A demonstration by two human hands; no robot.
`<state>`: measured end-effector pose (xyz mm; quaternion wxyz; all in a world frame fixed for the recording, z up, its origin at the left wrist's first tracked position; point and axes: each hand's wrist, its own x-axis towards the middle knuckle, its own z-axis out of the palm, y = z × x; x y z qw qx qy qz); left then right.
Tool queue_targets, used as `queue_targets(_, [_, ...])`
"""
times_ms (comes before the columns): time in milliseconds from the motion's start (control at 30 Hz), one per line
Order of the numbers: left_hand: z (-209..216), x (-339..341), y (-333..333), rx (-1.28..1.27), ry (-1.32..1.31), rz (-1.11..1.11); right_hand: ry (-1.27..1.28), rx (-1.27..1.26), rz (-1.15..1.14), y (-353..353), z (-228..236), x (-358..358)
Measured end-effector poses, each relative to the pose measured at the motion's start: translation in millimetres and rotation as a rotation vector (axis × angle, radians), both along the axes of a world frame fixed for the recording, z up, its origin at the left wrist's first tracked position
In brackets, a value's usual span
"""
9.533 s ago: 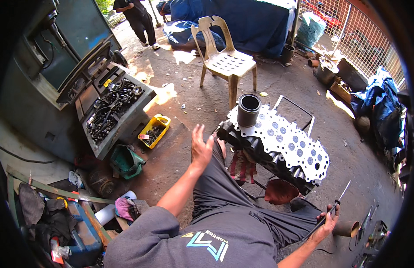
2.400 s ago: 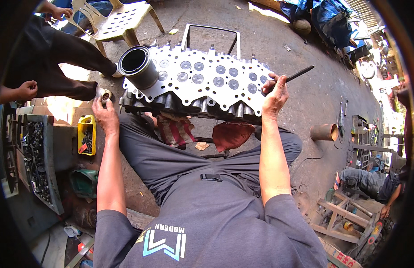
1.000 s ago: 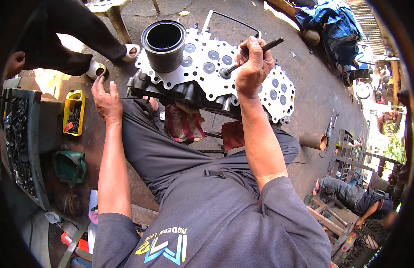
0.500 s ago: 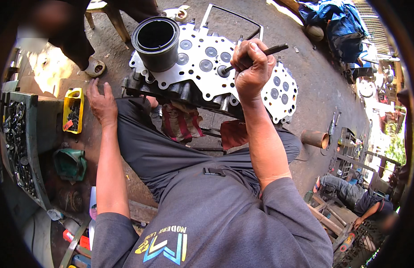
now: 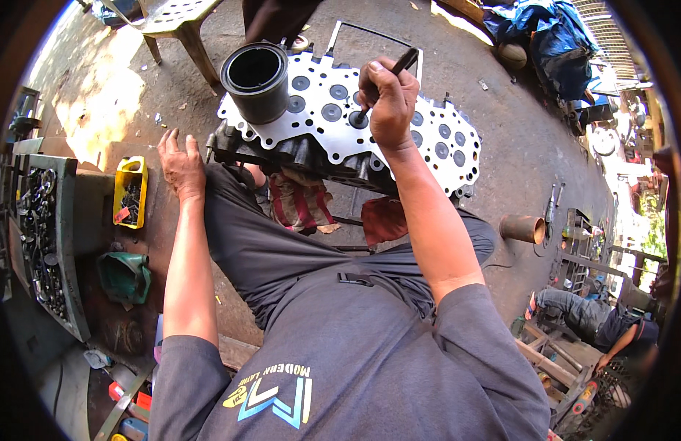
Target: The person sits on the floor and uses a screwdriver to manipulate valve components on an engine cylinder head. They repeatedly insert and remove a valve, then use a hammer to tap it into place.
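Note:
A cylinder head [image 5: 313, 137] with a bright, flat machined face lies across in front of my knees, with several round dark valves set in it. My right hand [image 5: 389, 103] is closed around a dark valve lapping stick [image 5: 406, 61]. The stick's lower end meets a valve [image 5: 357, 120] near the middle of the face; its upper end sticks out above my fist. A black cylindrical sleeve [image 5: 261, 106] stands upright on the head's left part. My left hand [image 5: 183, 166] holds nothing, fingers apart, beside my left knee, just left of the head.
At left are a yellow cut-open container [image 5: 141, 217] of small parts, a green container [image 5: 125, 279] and a metal tray [image 5: 74, 294] full of hardware. A rusty pipe piece [image 5: 523, 228] lies right of my knee. A plastic chair [image 5: 168, 22] stands behind; another person [image 5: 586, 316] works at lower right.
My right fist has turned and the stick stands steeper, its end still at a valve. The view has shifted slightly. The dark-clothed person at upper left has moved mostly out of view.

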<state>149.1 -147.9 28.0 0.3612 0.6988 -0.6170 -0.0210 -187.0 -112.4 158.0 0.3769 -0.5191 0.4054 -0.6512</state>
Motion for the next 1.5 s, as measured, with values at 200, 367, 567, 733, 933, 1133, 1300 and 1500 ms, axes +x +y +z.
queue_targets(200, [-5.4,0.5,-1.3,-0.01,-0.054,-0.016,0.316,-0.018,-0.267,30.5,12.7,0.3])
queue_targets(367, [-7.8,4.6,0.9,-0.005,-0.038,-0.004,0.715,-0.225,-0.451,39.2,33.1,-10.9])
queue_targets(567, [-8.7,5.2,1.4,-0.007,-0.038,0.022,0.721,-0.375,-0.422,28.7,57.8,-20.4])
queue_targets(733, [-9.3,7.9,2.7,-0.002,-0.002,0.024,0.881,-0.334,-0.452,31.5,67.7,-19.8])
queue_targets(933, [-7.1,9.2,5.4,0.015,-0.027,0.03,0.642,-0.413,-0.461,28.9,67.4,-26.7])
queue_targets(1133, [-5.8,5.2,3.3,0.009,0.017,0.025,0.889,-0.327,-0.359,29.0,60.0,-23.4])
queue_targets(1300, [-6.6,5.8,3.5,0.024,0.003,0.021,0.819,-0.242,-0.389,32.4,71.1,-23.0])
queue_targets(1500, [-7.5,7.6,3.3,0.018,0.01,0.022,0.835,-0.453,-0.48,28.4,73.1,-18.1])
